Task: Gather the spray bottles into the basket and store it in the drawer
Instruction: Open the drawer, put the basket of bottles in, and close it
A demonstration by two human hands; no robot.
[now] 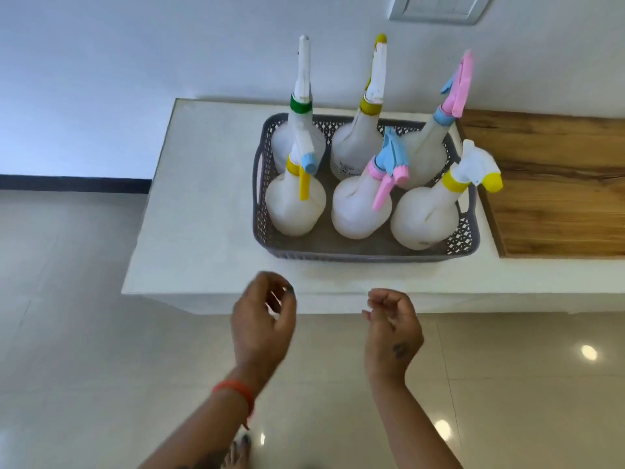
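Note:
A grey lattice basket (365, 254) stands on a white counter (196, 214). Several white spray bottles stand upright inside it in two rows. The front row has a yellow-collared bottle with a blue nozzle (295, 204), a pink-and-blue one (360, 211) and a yellow-capped one (424, 220). Behind them are a green-collared bottle (299, 96), a yellow-collared one (368, 106) and a pink-triggered one (449, 106). My left hand (262, 319) and my right hand (392, 330) hover below the counter's front edge, fingers loosely curled, holding nothing and touching nothing.
A wooden board (554, 184) lies on the counter right of the basket. A white wall with a switch plate (439, 6) rises behind. Glossy beige floor tiles (67, 333) spread to the left and below. No drawer is in view.

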